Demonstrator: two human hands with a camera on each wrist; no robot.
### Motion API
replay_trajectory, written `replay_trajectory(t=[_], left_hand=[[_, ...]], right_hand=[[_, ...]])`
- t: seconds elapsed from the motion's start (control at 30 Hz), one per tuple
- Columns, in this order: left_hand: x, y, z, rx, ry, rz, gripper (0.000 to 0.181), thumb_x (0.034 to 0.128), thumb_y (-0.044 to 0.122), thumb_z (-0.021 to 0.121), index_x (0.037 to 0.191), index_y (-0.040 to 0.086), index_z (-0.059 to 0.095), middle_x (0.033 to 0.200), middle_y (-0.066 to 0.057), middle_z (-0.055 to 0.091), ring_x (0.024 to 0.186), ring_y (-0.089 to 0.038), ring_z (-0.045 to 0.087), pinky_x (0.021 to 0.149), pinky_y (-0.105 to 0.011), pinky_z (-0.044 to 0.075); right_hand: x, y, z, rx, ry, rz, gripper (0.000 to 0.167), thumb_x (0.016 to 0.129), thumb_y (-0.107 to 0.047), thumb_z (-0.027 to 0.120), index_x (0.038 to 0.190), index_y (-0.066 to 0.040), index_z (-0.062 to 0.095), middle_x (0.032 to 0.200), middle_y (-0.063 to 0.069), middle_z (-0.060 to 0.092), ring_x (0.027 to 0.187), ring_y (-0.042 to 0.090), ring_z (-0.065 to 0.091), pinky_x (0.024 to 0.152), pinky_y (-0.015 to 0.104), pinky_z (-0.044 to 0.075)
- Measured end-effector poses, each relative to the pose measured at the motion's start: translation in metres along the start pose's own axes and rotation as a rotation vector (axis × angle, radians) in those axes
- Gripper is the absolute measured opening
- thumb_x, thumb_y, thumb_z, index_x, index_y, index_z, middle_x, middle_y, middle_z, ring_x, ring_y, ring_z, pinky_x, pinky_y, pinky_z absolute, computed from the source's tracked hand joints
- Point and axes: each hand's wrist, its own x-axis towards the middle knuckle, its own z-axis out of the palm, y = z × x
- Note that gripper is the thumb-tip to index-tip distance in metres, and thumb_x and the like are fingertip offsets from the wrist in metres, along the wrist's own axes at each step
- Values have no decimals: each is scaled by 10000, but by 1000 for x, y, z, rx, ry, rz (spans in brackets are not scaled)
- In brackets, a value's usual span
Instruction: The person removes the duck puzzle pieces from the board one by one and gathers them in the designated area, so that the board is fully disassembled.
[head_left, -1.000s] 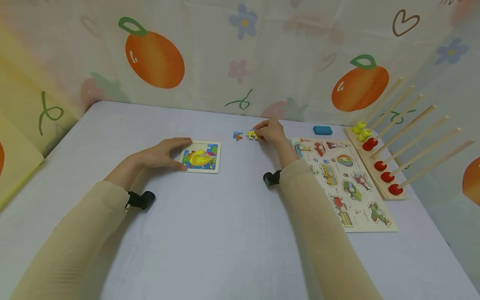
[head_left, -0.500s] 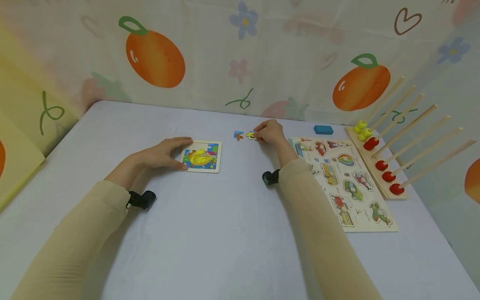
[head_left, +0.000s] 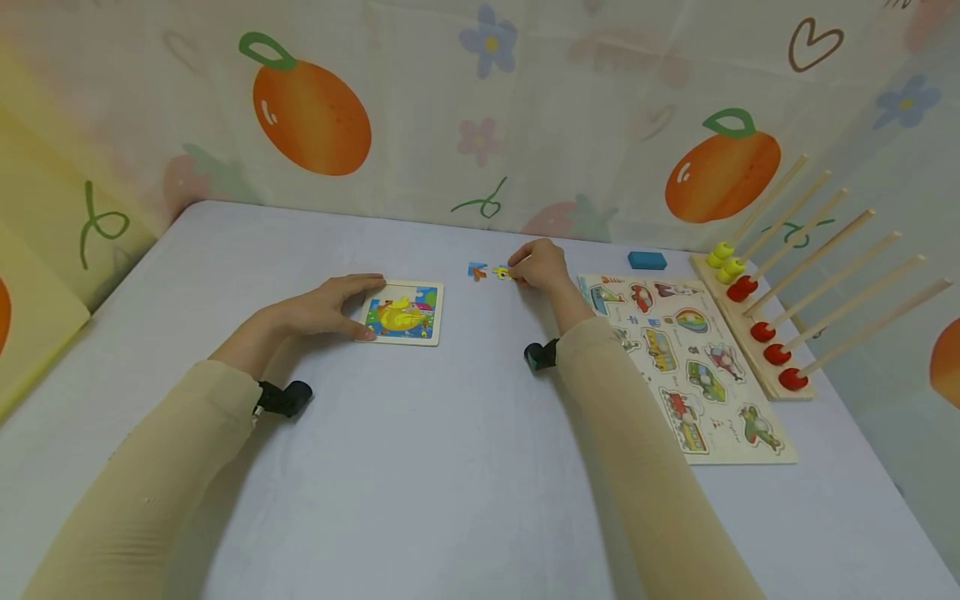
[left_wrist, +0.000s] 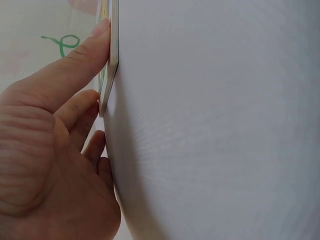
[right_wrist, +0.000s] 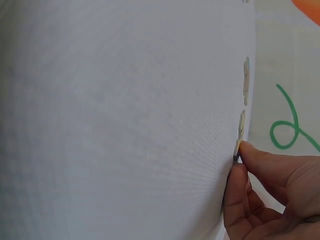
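Note:
In the head view, my left hand (head_left: 322,310) grips the left side of a small framed jigsaw puzzle (head_left: 402,314) with a yellow bird-like picture. The thumb lies at its near left corner and the fingers at the far one. In the left wrist view, the thumb (left_wrist: 75,70) presses along the puzzle's pale edge (left_wrist: 114,40). Farther back, my right hand (head_left: 542,265) pinches a yellow puzzle piece (head_left: 500,272) between thumb and forefinger, partly covering it. Just left of it lies a blue and orange puzzle piece (head_left: 477,272). Both pieces appear edge-on in the right wrist view.
On the right lies a wooden vehicle peg puzzle (head_left: 705,375), beneath the right forearm's edge. Beyond it stands a bead rack (head_left: 750,321) with tall slanting pegs and red and yellow beads. A blue block (head_left: 647,260) sits near the table's back edge.
My right fingers have closed in slightly over the yellow piece, so less of it shows. The left hand and the framed jigsaw puzzle have stayed put.

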Motion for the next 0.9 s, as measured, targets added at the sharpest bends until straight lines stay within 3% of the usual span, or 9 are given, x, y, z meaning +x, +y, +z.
replay_trajectory(t=[0.33,0.5,0.63,0.73,0.9], left_hand=[[-1,3,0,-1,-1,7,880,843,233,744,1558,71,256,1669,-168,122,1539,-419,64,1226,-660,75],[-1,4,0,-1,-6,7,878,845,245,744,1557,72,260,1671,-163,122,1540,-417,61,1226,-660,75],[1,3,1,3,-7,9,879,846,253,744,1557,72,260,1670,-164,121,1539,-417,62,1225,-661,76],[1,4,1,5,-4,7,880,844,244,746,1557,70,259,1668,-170,125,1538,-418,68,1226,-659,78],[1,4,1,6,4,-11,882,834,229,752,1555,77,268,1665,-174,136,1536,-419,76,1225,-662,84]], right_hand=[[0,1,1,-23,4,-22,184,879,-86,693,1054,-42,731,637,-55,591,494,13,542,539,139,461],[-1,-1,1,18,78,-30,197,886,-103,686,1075,-53,716,767,0,629,546,47,536,562,163,452],[-1,-5,2,102,137,-74,200,899,-111,683,1087,-42,694,710,-24,565,540,71,496,558,190,423],[-2,-11,5,145,123,-121,202,894,-98,682,1083,-26,689,649,-55,532,517,64,486,540,192,413],[-7,-24,15,179,34,-177,222,884,-71,664,1097,-11,681,698,-57,549,565,69,511,556,175,431]])
